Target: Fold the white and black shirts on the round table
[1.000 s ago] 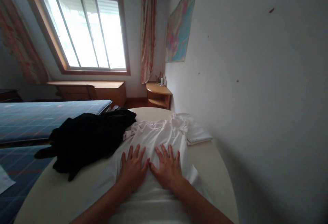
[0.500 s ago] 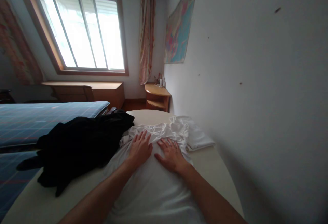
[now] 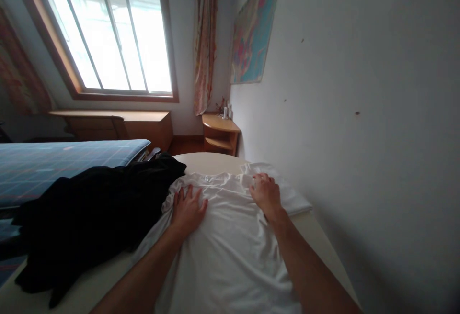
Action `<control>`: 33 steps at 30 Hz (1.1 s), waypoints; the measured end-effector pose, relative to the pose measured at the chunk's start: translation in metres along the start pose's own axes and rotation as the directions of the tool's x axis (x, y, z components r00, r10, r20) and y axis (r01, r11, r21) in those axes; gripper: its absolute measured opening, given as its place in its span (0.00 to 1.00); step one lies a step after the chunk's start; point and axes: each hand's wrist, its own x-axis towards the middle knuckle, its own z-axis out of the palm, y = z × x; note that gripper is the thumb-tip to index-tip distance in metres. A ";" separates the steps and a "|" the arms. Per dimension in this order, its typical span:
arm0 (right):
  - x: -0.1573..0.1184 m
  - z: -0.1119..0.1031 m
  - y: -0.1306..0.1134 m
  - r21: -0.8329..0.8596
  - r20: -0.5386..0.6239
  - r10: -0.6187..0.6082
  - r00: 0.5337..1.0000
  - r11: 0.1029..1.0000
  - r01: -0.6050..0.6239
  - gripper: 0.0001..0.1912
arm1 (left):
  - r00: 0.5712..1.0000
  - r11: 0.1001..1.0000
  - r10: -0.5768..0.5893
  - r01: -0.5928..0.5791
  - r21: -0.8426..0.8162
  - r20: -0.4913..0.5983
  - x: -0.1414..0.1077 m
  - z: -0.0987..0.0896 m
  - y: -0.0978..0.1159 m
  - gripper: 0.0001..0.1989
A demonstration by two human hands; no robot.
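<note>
Head view: white top (image 3: 226,242) is spread over the round cream surface (image 3: 203,162), lower center of frame, neckline pointed away, body run down to the bottom edge. Left grip (image 3: 187,211) is seen released, fingers spread, laid on the upper left part of the top, near the gathered sleeve. Right grip (image 3: 266,194) is placed at the upper right shoulder area, fingers bent; whether fabric is pinched there or only pressed cannot be told.

For good handling, the left palm is best laid flat and light, so the thin-looking cloth is steadied without being dragged. At the right, creases are better eased outward in short strokes, with the neckline held straight by the other side. Long folds can be seen below the right grip, down to the lower right; these are judged to be best worked from the middle out, since new ruffles could be raised by a hard push.

Relative to the grips, the top is lain under both, its neckline between and slightly beyond them, most of its body nearer the viewer. Folded white cloth (image 3: 293,198) is seen just beside the right shoulder; black garment (image 3: 89,213) is heaped at left.
</note>
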 end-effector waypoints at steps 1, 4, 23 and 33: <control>0.002 0.003 0.007 -0.004 0.014 0.038 0.999 0.999 -0.038 0.20 | 1.000 1.000 -0.014 0.014 0.013 -0.009 0.000 0.000 0.000 0.26; 0.009 0.013 0.029 0.031 0.075 0.081 0.994 0.996 -0.083 0.21 | 0.998 0.999 -0.026 0.027 0.029 -0.053 0.001 0.000 0.001 0.27; 0.052 0.020 0.066 0.687 -0.104 0.322 0.941 0.707 -0.167 0.18 | 0.891 0.867 0.452 -0.430 -0.253 0.032 -0.026 -0.029 0.029 0.29; 0.039 0.043 0.065 0.543 -0.030 0.233 0.972 0.820 -0.180 0.24 | 0.641 0.653 0.737 -0.592 -0.472 0.216 -0.059 -0.052 0.055 0.34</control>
